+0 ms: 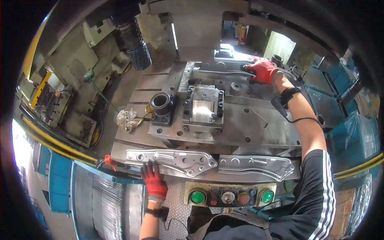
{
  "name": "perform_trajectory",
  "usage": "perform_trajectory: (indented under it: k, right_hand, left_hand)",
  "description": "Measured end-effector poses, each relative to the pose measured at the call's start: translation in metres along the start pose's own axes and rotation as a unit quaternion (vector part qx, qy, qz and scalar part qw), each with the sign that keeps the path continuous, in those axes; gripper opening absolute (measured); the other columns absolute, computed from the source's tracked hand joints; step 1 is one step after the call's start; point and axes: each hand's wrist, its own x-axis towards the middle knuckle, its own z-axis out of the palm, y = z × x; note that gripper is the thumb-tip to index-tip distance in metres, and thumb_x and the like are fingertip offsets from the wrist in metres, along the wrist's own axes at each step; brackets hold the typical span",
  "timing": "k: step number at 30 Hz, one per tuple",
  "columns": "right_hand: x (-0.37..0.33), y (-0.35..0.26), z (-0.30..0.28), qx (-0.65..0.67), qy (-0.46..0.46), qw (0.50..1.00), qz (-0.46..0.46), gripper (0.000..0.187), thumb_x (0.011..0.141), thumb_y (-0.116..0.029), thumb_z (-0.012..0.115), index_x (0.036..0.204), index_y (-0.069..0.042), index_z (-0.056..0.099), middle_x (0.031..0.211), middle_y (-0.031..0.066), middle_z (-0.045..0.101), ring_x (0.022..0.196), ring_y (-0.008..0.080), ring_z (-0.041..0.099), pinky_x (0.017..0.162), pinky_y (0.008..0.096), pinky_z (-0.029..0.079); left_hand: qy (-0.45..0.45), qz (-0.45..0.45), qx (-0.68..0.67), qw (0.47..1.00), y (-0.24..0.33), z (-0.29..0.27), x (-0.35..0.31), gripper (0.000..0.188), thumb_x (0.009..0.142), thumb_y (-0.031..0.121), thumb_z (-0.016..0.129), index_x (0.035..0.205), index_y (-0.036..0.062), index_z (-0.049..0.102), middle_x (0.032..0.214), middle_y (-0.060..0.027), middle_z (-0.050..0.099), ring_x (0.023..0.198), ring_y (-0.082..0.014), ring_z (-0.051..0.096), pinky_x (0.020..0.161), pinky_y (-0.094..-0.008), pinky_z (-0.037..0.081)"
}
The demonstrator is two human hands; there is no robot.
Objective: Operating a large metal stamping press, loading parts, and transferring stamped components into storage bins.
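My right hand (263, 71), in a red glove with dark fingertips, reaches to the far side of the press bed. Its fingers bend round the edge of a long stamped metal part (230, 67); the grip is partly hidden. Near the front edge, my left hand (153, 182), gloved alike, has its fingers stretched apart. Its fingertips meet the lower edge of a grey stamped metal bracket (170, 158) with round holes. To the right of that lies a second stamped bracket (256, 166). Between the hands stands a metal die block (203, 105) on the bed.
A black guide bushing (161, 104) stands left of the die, beside a crumpled rag (127, 120). A thin hex key (257, 116) lies on the plate (234, 130). In front is a control panel (230, 195) with green buttons. At lower left a bin (84, 196) holds stacked metal parts.
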Motion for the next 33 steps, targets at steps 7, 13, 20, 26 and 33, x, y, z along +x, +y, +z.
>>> perform_trajectory:
  k: [7, 13, 20, 26, 33]
  right_hand:
    - [0.052, 0.058, 0.076, 0.120, -0.050, 0.991, -0.030, 0.054, 0.076, -0.024, 0.071, 0.128, -0.019, 0.059, 0.118, 0.0150, 0.057, 0.109, 0.0311, 0.056, 0.089, 0.0406, 0.047]
    - [0.011, -0.018, 0.034, 0.050, -0.087, 0.988, 0.114, 0.067, 0.083, -0.021, 0.060, 0.145, -0.022, 0.037, 0.141, 0.0225, 0.038, 0.132, 0.0437, 0.036, 0.105, 0.0496, 0.037]
    - [-0.236, -0.055, 0.030, 0.180, 0.159, 0.968, 0.077, 0.069, 0.079, -0.031, 0.069, 0.138, -0.006, 0.043, 0.140, 0.0284, 0.039, 0.128, 0.0466, 0.038, 0.105, 0.0494, 0.035]
    - [-0.496, -0.112, 0.127, 0.295, 0.143, 0.869, 0.372, 0.058, 0.084, -0.025, 0.066, 0.133, 0.000, 0.046, 0.125, 0.0273, 0.053, 0.119, 0.0405, 0.050, 0.101, 0.0444, 0.040]
    - [-0.550, -0.189, 0.305, 0.564, -0.031, 0.691, 0.451, 0.058, 0.077, -0.025, 0.075, 0.123, 0.002, 0.053, 0.115, 0.0218, 0.063, 0.107, 0.0343, 0.060, 0.090, 0.0401, 0.048]
  left_hand:
    - [0.042, 0.033, -0.022, 0.998, -0.036, 0.037, -0.051, 0.071, 0.065, 0.008, 0.064, 0.132, 0.0020, 0.040, 0.140, -0.0242, 0.037, 0.132, -0.0462, 0.030, 0.112, -0.0577, 0.020]
    - [-0.205, -0.037, -0.217, 0.954, -0.005, 0.069, -0.085, 0.071, 0.076, 0.021, 0.072, 0.135, 0.0009, 0.038, 0.132, -0.0222, 0.047, 0.128, -0.0347, 0.042, 0.111, -0.0457, 0.029]
    - [-0.274, -0.098, -0.584, 0.757, 0.042, 0.127, -0.111, 0.079, 0.068, 0.007, 0.082, 0.133, 0.0020, 0.037, 0.129, -0.0122, 0.052, 0.115, -0.0236, 0.054, 0.099, -0.0366, 0.045]
    - [-0.264, -0.179, -0.503, 0.804, 0.052, 0.127, -0.110, 0.074, 0.068, -0.001, 0.076, 0.132, 0.0028, 0.038, 0.125, -0.0108, 0.054, 0.113, -0.0236, 0.055, 0.097, -0.0372, 0.046]
    - [-0.271, -0.130, -0.469, 0.831, 0.042, 0.135, -0.108, 0.081, 0.070, 0.007, 0.077, 0.137, 0.0001, 0.032, 0.130, -0.0125, 0.053, 0.115, -0.0233, 0.054, 0.098, -0.0347, 0.045]
